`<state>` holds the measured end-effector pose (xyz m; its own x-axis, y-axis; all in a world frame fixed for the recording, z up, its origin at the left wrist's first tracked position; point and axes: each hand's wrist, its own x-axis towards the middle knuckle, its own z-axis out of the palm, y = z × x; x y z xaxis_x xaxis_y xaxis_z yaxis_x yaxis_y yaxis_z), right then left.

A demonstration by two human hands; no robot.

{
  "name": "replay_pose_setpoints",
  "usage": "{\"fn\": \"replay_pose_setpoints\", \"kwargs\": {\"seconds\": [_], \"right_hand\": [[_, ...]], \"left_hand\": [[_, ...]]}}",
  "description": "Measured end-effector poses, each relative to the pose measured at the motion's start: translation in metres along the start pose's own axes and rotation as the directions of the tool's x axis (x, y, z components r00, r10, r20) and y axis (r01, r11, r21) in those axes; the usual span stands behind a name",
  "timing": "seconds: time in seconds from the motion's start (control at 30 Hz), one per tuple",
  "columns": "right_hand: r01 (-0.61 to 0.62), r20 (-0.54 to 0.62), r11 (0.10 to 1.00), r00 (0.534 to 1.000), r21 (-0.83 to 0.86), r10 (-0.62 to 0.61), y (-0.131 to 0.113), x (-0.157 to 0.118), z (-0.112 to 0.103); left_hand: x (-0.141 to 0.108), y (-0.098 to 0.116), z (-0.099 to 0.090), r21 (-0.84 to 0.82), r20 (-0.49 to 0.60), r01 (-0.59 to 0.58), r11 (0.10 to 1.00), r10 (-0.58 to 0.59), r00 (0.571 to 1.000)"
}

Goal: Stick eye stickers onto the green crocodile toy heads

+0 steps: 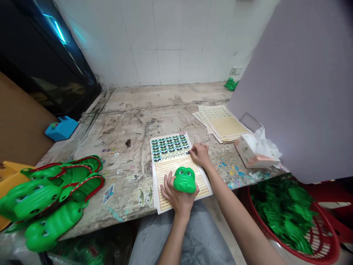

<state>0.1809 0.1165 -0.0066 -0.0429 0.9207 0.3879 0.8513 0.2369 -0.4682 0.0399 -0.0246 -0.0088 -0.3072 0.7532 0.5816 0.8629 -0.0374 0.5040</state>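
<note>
My left hand [180,198] is wrapped round a green plastic crocodile head [184,179], which has eye stickers on it and sits above the lower part of a sticker sheet [176,147]. Rows of eye stickers fill the sheet's upper part, some spots bare; yellowish strips line its lower part. At the sheet's right edge my right hand [200,154] pinches with thumb and index finger at a small dark sticker [190,152]. Whether the sticker is off the sheet cannot be made out.
Green crocodile pieces [30,198] are piled at the left near a blue toy part [62,129]. More sheets [227,125] and a tissue box [255,152] lie to the right. A red basket [328,246] of green parts stands below the worn table [132,125].
</note>
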Motion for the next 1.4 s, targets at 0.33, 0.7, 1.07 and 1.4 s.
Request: {"fn": "replay_pose_setpoints", "kwargs": {"seconds": [0.33, 0.7, 1.07, 1.4], "right_hand": [[-0.065, 0.111, 0.994, 0.992, 0.087, 0.055, 0.008, 0.005, 0.006], [-0.232, -0.069, 0.96, 0.967, 0.156, 0.245, -0.024, -0.003, -0.006], [-0.405, -0.055, 0.77, 0.869, 0.493, 0.492, -0.137, -0.116, -0.062], [-0.348, -0.193, 0.919, 0.904, 0.187, 0.382, -0.163, -0.121, -0.059]], "left_hand": [[-0.002, -0.001, 0.001, 0.008, 0.055, 0.026, 1.0, -0.026, 0.998], [-0.003, -0.001, 0.003, -0.023, 0.075, 0.029, 0.999, -0.027, 0.997], [-0.003, 0.001, 0.0, -0.009, 0.158, 0.097, 0.995, -0.094, 0.983], [-0.006, -0.006, 0.009, 0.07, 0.177, 0.075, 0.995, -0.087, 0.98]]}}
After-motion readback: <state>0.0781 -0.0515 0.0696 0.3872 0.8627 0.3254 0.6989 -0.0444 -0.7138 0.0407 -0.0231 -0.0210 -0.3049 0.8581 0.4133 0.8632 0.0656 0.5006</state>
